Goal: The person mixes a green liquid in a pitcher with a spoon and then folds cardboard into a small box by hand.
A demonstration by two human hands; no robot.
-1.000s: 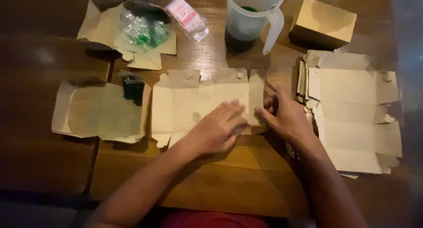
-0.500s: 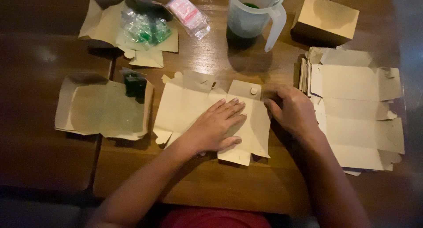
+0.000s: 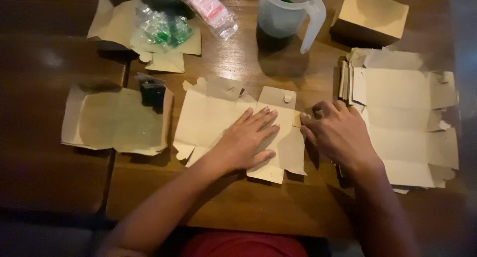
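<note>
A flat, unfolded brown cardboard box blank [image 3: 208, 120] lies on the wooden table [image 3: 278, 202] in front of me. My left hand [image 3: 246, 140] rests flat on its right half, fingers spread, pressing it down. My right hand [image 3: 338, 132] sits at the blank's right edge with the fingertips touching a small side flap. Neither hand lifts anything off the table.
A stack of flat blanks [image 3: 407, 120] lies at the right. Another flat blank [image 3: 112, 120] lies at the left with a small dark object [image 3: 151, 93] on it. At the back are a plastic jug [image 3: 288, 11], a folded box [image 3: 370, 13], and plastic bags [image 3: 164, 26].
The blank has been shifted and turned a little on the table. My left hand stays flat on it. My right hand has moved to its right edge flap.
</note>
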